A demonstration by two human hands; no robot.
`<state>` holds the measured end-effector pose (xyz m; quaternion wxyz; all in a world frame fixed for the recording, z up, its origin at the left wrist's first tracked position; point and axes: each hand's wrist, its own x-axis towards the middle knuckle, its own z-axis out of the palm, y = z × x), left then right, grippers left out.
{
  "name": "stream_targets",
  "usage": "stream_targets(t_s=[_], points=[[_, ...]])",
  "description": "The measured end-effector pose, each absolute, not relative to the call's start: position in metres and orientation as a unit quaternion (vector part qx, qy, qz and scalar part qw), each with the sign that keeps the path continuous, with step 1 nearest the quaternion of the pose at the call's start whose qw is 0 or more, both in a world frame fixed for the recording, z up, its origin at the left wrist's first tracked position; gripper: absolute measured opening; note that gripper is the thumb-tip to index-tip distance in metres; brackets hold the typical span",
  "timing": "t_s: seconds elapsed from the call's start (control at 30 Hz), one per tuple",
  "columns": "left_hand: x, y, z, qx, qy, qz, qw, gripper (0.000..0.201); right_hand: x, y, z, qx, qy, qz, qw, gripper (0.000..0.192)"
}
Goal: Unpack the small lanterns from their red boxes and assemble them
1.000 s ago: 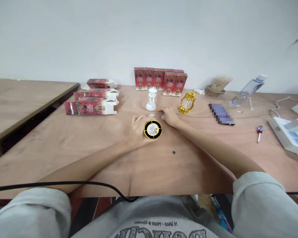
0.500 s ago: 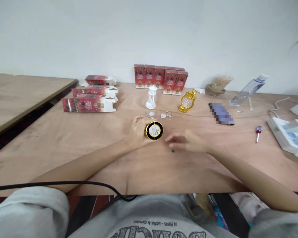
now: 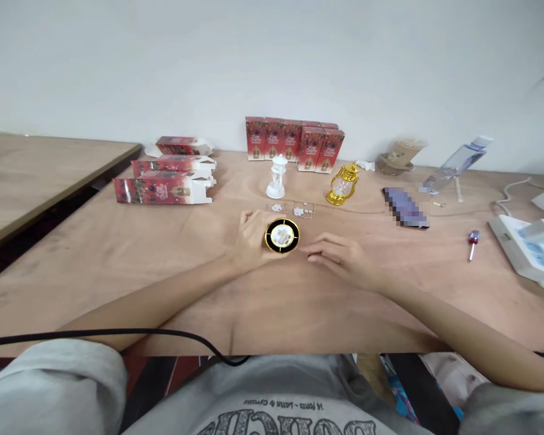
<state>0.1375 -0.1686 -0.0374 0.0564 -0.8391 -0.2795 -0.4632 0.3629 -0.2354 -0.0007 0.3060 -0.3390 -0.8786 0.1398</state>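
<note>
My left hand is wrapped round what looks like a gold lantern. The lantern's round base faces me, with a black ring, a gold rim and a white centre; the rest of its body is hidden. Just to the right, my right hand hovers apart from the base, thumb and fingers drawn together in a pinch. Whatever they hold, if anything, is too small to make out. Behind the hands stand a white lantern and another gold lantern. Small white parts lie on the table before them.
Red printed boxes stand against the wall, and opened ones lie at the left. On the right are a phone, a screwdriver, a tilted bottle, a cup and a white tray. A black cable crosses the front.
My right hand's fingers have closed together. The small dark piece seen on the table below that hand no longer shows. The base in my left hand has tilted slightly.
</note>
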Motion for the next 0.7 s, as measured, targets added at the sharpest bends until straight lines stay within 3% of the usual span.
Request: stream_targets(t_s=[0.23,0.53,0.7], points=[[0.138,-0.169,-0.037,-0.841,-0.271,-0.463,0.07,0.045,0.339,-0.225,0.021,-0.354,-0.806,0.194,0.434,0.011],[0.138,-0.169,-0.036,-0.839,-0.281,-0.459,0.085,0.051,0.332,-0.223,0.009,-0.36,-0.814,0.143,0.432,0.008],[0.139,-0.17,-0.033,-0.835,-0.304,-0.454,0.069,0.05,0.337,-0.225,0.007,-0.368,-0.821,0.147,0.411,0.02]])
